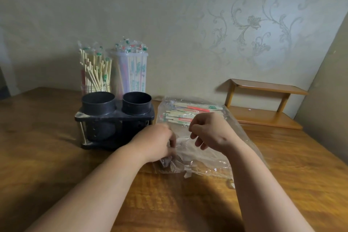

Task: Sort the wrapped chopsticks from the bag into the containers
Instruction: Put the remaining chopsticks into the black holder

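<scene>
A clear plastic bag (207, 164) is laid on the wooden desk (56, 137), with the wrapped chopsticks (188, 113) gathered at its 12 o'clock end. Its crumpled mouth at 7 o'clock is gripped by the left hand (156, 143). The upper film is pinched between thumb and forefinger of the right hand (209, 132). A black two-cup holder (116, 118) is set at the bag's 9 o'clock, and filled containers (131, 73) at 11 o'clock.

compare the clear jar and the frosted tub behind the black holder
The clear jar is see-through, its chopsticks leaning at angles. The frosted tub is cloudy with a squarish rim, its chopsticks upright. Both hold wrapped chopsticks and stand behind the black holder.
</scene>
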Motion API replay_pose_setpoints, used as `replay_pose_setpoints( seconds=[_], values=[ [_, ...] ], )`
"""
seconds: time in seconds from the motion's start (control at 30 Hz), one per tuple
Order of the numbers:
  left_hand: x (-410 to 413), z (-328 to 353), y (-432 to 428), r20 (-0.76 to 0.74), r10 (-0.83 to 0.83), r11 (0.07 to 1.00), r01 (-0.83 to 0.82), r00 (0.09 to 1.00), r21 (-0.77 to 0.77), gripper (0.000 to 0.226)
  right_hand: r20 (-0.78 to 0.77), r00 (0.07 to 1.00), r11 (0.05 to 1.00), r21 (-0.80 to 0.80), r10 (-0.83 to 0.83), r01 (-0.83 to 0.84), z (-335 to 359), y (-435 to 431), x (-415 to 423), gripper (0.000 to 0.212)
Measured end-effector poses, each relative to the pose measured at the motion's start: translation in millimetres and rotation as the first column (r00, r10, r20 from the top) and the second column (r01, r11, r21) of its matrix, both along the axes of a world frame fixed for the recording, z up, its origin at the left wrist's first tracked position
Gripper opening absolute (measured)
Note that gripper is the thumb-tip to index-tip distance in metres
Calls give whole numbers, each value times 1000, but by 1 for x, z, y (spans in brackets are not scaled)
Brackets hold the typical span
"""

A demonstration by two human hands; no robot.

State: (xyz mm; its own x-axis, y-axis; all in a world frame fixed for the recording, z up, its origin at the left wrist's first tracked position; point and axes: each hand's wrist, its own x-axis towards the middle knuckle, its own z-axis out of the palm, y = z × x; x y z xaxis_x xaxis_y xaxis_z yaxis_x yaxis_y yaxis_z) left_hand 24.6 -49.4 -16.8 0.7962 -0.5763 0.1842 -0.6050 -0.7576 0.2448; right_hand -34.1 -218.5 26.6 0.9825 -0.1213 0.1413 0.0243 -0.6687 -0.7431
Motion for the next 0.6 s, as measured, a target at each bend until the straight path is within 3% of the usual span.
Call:
replay_pose_setpoints(
  seconds=[0.13,0.27,0.4,0.47,0.6],
  values=[
    [-4,-3,-10,-1,112,984,-111,994,-138,11,-44,994,995,5,95,-95,9,7,-9,15],
    [-1,-1,-13,-52,220,907,-224,974,-357,10,-140,975,979,-86,173,-186,11,20,-10,23],
    [-4,2,-13,-68,197,815,-202,978,-543,10,-326,941,891,-398,87,-220,-12,22,6,33],
    [-6,4,-14,-56,167,803,-169,984,-571,10,-331,944,842,-509,-2,-177,-29,19,19,35],
    [-9,5,-15,-62,119,773,-131,991,-621,12,-236,970,880,-470,-52,-67,-51,11,38,62]
  ],
)
